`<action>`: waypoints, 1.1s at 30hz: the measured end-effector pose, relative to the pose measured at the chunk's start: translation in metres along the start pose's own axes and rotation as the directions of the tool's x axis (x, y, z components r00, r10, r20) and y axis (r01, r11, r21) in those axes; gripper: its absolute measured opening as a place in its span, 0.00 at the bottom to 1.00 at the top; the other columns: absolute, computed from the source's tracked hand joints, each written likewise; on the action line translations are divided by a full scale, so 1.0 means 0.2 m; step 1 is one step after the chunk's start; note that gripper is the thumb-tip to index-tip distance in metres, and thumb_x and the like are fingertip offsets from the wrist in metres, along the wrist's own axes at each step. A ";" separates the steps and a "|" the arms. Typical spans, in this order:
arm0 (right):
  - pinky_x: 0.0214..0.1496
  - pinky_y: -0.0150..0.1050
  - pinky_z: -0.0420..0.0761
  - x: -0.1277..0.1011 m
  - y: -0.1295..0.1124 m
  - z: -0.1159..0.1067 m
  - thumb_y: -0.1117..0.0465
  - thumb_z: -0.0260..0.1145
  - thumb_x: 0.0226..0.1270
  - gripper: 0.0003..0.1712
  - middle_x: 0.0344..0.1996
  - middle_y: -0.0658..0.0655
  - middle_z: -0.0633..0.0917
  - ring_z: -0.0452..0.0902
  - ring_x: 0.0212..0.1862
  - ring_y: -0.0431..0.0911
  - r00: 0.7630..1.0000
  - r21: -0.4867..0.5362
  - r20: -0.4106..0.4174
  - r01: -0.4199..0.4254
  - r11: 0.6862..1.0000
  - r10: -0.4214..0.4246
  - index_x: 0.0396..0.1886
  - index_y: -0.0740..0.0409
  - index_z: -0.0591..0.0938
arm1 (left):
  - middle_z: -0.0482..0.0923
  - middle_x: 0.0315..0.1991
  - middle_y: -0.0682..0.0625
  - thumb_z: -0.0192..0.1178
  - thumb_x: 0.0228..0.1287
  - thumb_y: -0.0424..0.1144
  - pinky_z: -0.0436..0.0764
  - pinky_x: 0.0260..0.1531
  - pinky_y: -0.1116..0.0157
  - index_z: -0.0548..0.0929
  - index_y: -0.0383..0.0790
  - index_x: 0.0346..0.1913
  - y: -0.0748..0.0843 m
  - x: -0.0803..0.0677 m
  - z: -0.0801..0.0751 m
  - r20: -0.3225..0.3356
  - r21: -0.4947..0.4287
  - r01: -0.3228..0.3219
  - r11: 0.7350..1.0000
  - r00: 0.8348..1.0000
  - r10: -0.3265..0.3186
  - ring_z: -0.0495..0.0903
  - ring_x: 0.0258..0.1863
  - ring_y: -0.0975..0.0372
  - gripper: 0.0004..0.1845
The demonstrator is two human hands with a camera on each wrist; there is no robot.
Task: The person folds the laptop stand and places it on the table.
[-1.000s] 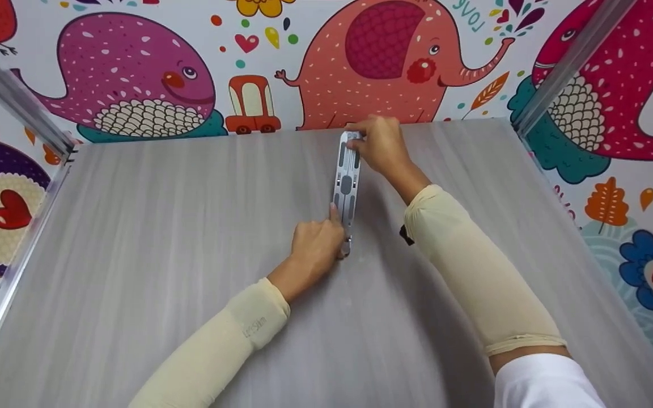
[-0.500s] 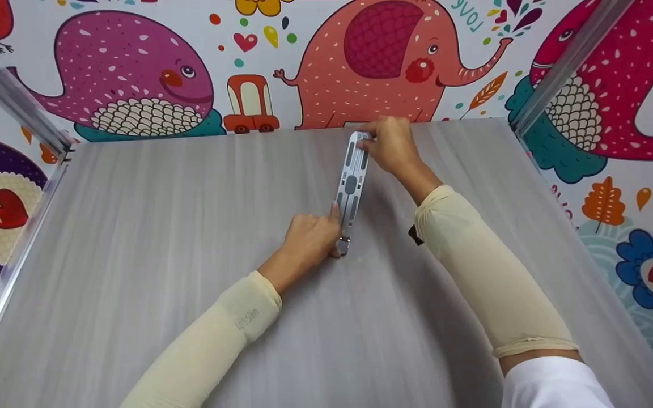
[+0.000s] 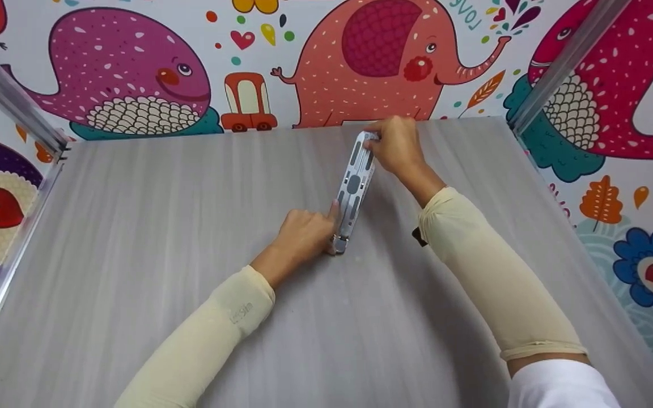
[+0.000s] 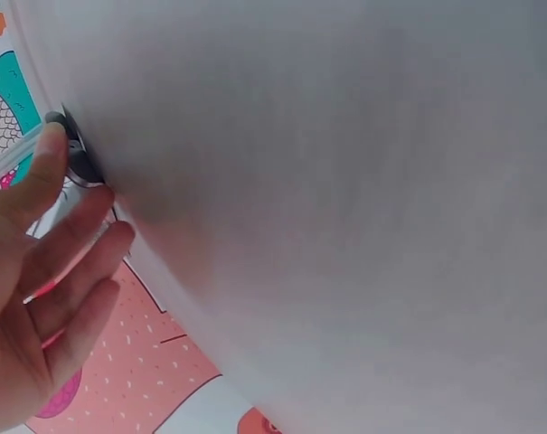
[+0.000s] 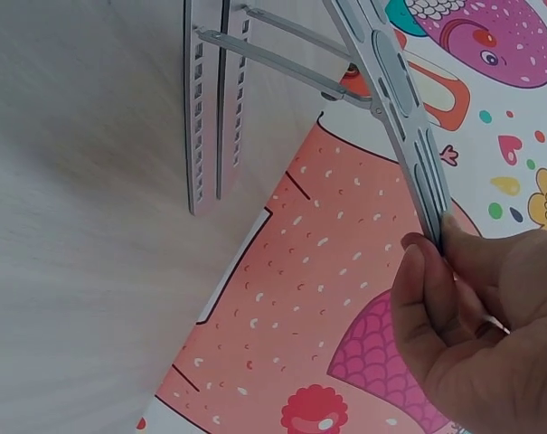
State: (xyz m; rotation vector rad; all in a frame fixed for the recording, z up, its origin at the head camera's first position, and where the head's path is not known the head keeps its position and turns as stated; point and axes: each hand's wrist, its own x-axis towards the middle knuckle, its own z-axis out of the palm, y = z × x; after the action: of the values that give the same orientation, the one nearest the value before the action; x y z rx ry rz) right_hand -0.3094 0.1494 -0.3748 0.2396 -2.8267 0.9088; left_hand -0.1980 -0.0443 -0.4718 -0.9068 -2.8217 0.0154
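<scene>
A silver folding metal stand (image 3: 353, 187) with slotted holes lies lengthwise on the grey wood-grain table (image 3: 151, 238). My left hand (image 3: 306, 229) holds its near end, thumb laid along the side; in the left wrist view the thumb and forefinger of my left hand (image 4: 47, 271) meet at the stand's end (image 4: 77, 154). My right hand (image 3: 397, 144) pinches the far end. In the right wrist view my right hand (image 5: 472, 334) holds the top plate (image 5: 395, 99) raised off the base rails (image 5: 205, 117), with thin struts between them.
A wall with cartoon animals (image 3: 383, 62) stands right behind the table's far edge. Metal frame rails rise at the back left (image 3: 9, 102) and back right (image 3: 564, 62). Cream sleeves cover both forearms.
The stand's far end has swung a little to the right, so it now lies slanted. My left hand has drawn the near end slightly left and toward the wall.
</scene>
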 end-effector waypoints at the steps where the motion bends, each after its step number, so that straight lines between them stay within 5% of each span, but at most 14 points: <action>1: 0.46 0.39 0.86 0.00 0.00 0.00 0.61 0.74 0.65 0.19 0.47 0.55 0.91 0.85 0.46 0.48 1.000 -0.005 0.000 -0.009 1.000 0.009 0.56 0.52 0.87 | 0.82 0.20 0.46 0.74 0.54 0.49 0.76 0.16 0.53 0.71 0.30 0.72 -0.01 0.00 0.00 -0.005 -0.001 -0.007 1.000 1.000 0.007 0.78 0.17 0.53 0.45; 9: 0.42 0.41 0.83 -0.03 0.04 -0.02 0.64 0.74 0.64 0.19 0.46 0.59 0.91 0.83 0.47 0.50 0.999 -0.015 -0.045 -0.014 1.000 0.014 0.55 0.57 0.87 | 0.84 0.21 0.44 0.74 0.47 0.60 0.77 0.18 0.50 0.71 0.33 0.72 -0.04 0.01 0.02 -0.020 -0.016 -0.062 0.998 0.998 0.061 0.79 0.17 0.51 0.52; 20: 0.35 0.36 0.80 -0.08 0.10 -0.04 0.62 0.73 0.66 0.19 0.45 0.57 0.91 0.84 0.40 0.47 0.997 0.014 -0.079 -0.014 1.000 0.015 0.56 0.55 0.87 | 0.85 0.26 0.43 0.77 0.47 0.56 0.80 0.27 0.48 0.66 0.38 0.77 -0.06 0.04 0.00 0.120 -0.128 -0.031 0.991 0.992 0.047 0.81 0.23 0.49 0.55; 27: 0.38 0.41 0.83 -0.08 0.13 -0.01 0.62 0.72 0.66 0.19 0.47 0.60 0.89 0.84 0.41 0.49 0.994 0.038 -0.087 0.077 0.996 -0.074 0.57 0.56 0.87 | 0.86 0.29 0.43 0.78 0.51 0.51 0.81 0.33 0.47 0.62 0.38 0.78 -0.04 0.04 -0.04 0.183 -0.196 0.052 0.979 0.983 -0.016 0.82 0.27 0.48 0.54; 33: 0.43 0.44 0.85 -0.12 0.19 0.06 0.56 0.67 0.73 0.26 0.51 0.60 0.85 0.82 0.45 0.50 0.988 0.082 -0.061 0.147 0.986 -0.142 0.68 0.50 0.79 | 0.87 0.33 0.42 0.77 0.53 0.55 0.81 0.33 0.48 0.65 0.38 0.77 0.02 0.04 -0.07 0.209 -0.211 0.195 0.958 0.966 -0.151 0.84 0.32 0.49 0.52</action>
State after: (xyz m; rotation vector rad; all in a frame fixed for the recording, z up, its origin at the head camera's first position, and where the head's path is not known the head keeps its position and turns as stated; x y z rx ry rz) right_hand -0.2949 0.1762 -0.4110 0.4183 -2.6820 0.9906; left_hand -0.2003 -0.0378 -0.4568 -0.7292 -3.1227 -0.2678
